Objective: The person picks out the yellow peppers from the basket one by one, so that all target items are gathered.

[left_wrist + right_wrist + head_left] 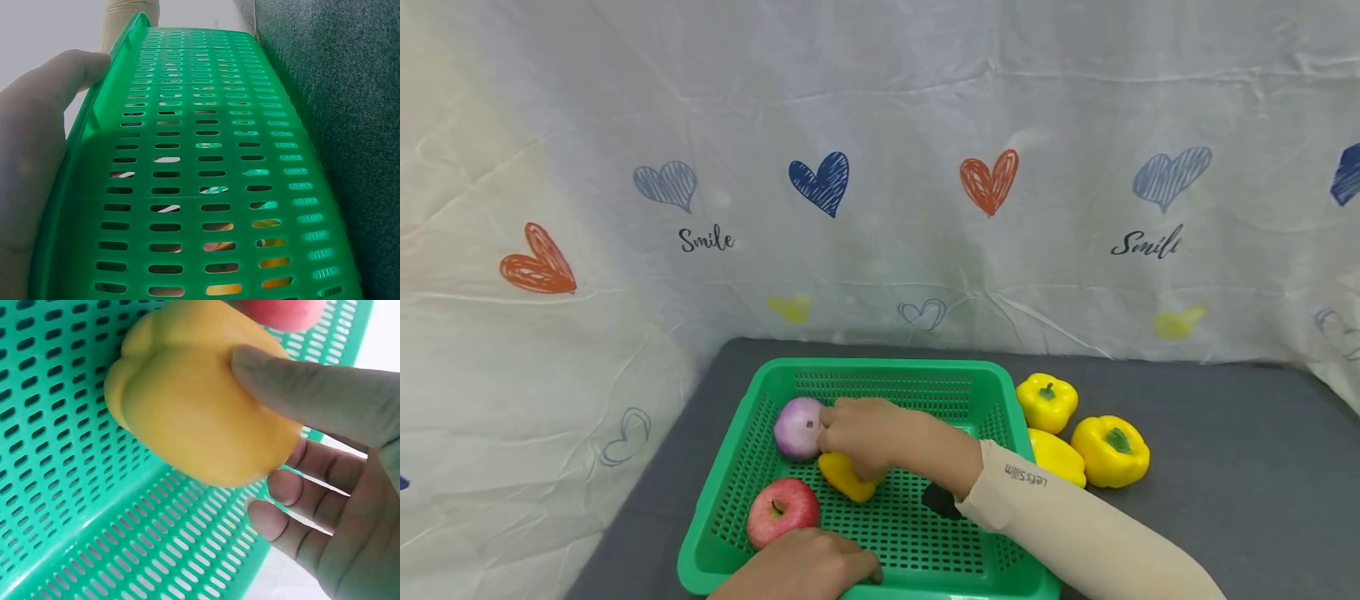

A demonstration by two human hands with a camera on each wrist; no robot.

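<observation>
My right hand (871, 433) reaches into a green plastic basket (880, 365) and holds a yellow bell pepper (844, 477) just right of a purple onion (797, 429). In the right wrist view, the thumb presses on the pepper (200, 406) and the fingers show behind it. At the near side, my left hand (808, 567) grips the basket's rim. The left wrist view shows its thumb (81, 69) at the rim, above the slotted wall (187, 156); the other fingers are hidden there. A red apple (782, 510) sits in the basket's near left part.
Outside the basket, to its right, several yellow peppers stand on the dark grey table (1240, 467): one at the back (1047, 402), one further right (1110, 452), and another pepper (1055, 457) partly behind my right sleeve (1075, 533). A white curtain (895, 100) with printed hearts hangs behind.
</observation>
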